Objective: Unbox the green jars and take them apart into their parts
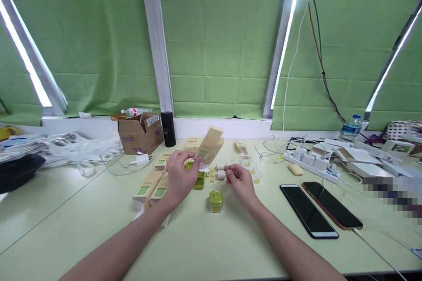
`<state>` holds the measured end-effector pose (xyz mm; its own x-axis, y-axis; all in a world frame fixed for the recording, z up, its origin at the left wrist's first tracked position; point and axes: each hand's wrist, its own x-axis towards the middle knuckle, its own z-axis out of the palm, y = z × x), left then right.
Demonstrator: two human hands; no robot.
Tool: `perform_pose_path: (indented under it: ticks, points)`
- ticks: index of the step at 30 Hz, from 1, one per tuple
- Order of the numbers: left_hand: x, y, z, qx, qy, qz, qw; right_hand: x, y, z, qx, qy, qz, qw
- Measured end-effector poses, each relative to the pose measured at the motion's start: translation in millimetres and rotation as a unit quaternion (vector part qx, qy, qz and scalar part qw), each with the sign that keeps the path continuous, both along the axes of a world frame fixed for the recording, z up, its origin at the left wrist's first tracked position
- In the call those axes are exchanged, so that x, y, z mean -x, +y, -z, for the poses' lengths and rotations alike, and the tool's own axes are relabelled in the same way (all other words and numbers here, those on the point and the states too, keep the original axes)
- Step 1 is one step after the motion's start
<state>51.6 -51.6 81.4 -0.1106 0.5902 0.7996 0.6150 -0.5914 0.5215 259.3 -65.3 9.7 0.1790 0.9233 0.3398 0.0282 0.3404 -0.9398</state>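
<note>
My left hand grips a beige carton with a green square on it, held tilted above the table. My right hand has thumb and fingertips pinched together beside small pale pink rolls; what lies in the pinch, if anything, is too small to make out. Between the hands are small yellow pieces and a green compartment tray, partly behind my left hand. A small clear jar with a green lid stands nearer to me. Clear round containers sit just past my right hand.
More beige cartons lie left of my left hand. Two phones rest on the right, before a power strip with tangled cables. A cardboard box and a black cylinder stand at the back left.
</note>
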Motion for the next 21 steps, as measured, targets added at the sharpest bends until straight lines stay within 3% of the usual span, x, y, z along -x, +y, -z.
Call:
perform_pose_path:
  ticks: [2, 5, 10, 15, 21]
  points:
    - [-4.7, 15.8, -10.1, 0.119, -0.036, 0.044, 0.991, 1.9, -2.8, -2.6, -0.007, -0.016, -0.001, 1.000]
    - [-16.1, 49.4, -21.4, 0.273, -0.123, 0.067, 0.952, 4.7, -7.4, -7.0, -0.013, -0.031, -0.001, 0.999]
    - [-50.3, 109.2, -26.2, 0.357, -0.122, 0.066, 0.924, 5.2, -9.3, -8.1, -0.007, -0.045, 0.002, 0.999]
    - [-88.9, 150.7, -14.8, 0.444, -0.085, 0.056, 0.890, 3.6, -7.9, -5.6, -0.008, -0.047, 0.006, 0.999]
    - [-119.0, 178.1, 12.4, 0.522, -0.048, 0.040, 0.850, -0.8, -2.9, -1.8, -0.006, -0.028, 0.018, 0.999]
